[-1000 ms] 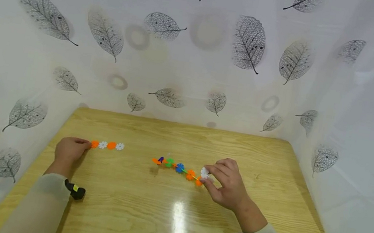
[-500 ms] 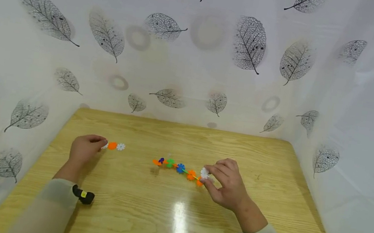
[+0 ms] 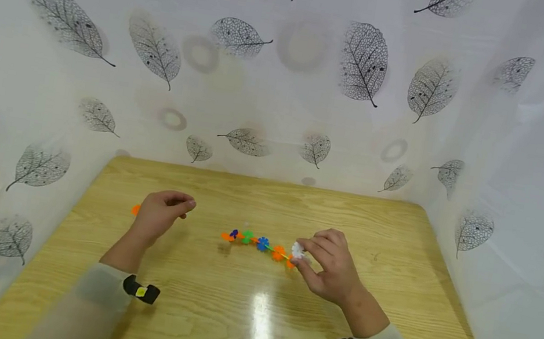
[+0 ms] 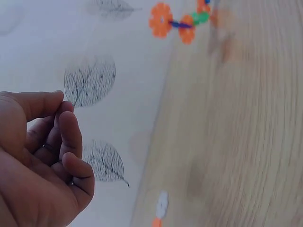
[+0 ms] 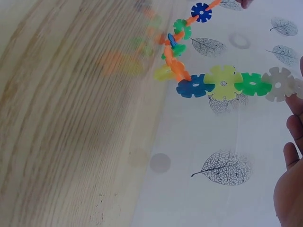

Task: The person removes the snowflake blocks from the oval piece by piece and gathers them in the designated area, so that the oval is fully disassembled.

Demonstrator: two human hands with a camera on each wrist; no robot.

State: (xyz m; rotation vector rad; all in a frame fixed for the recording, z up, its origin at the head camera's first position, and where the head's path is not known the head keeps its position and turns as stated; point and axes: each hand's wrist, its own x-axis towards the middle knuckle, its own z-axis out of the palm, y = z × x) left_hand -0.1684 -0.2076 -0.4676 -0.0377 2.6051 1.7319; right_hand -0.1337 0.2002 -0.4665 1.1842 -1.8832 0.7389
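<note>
My right hand (image 3: 336, 270) pinches a white notched snowflake disc (image 3: 297, 250) at the end of a chain of interlocking plastic discs (image 3: 262, 244). The chain runs leftward from it, its far end hanging near the table's middle; in the right wrist view it bends, with a yellow disc (image 5: 224, 82) and a green disc (image 5: 253, 84) near the hand. My left hand (image 3: 153, 219) hovers left of the chain, fingers curled, thumb and index tips together, nothing visible between them. Below it lie loose discs, mostly hidden in the head view: an orange one (image 3: 135, 209) and a white one (image 4: 162, 204).
A wooden table (image 3: 208, 312) lies under both hands, reflecting a bright light streak. White leaf-printed sheeting (image 3: 288, 96) encloses its back and sides. Black wrist cameras sit on both sleeves, including the left camera (image 3: 142, 291).
My left hand has travelled right along the row of loose discs, past its right end, uncovering the leftmost orange disc. My right hand and the chain have stayed almost still.
</note>
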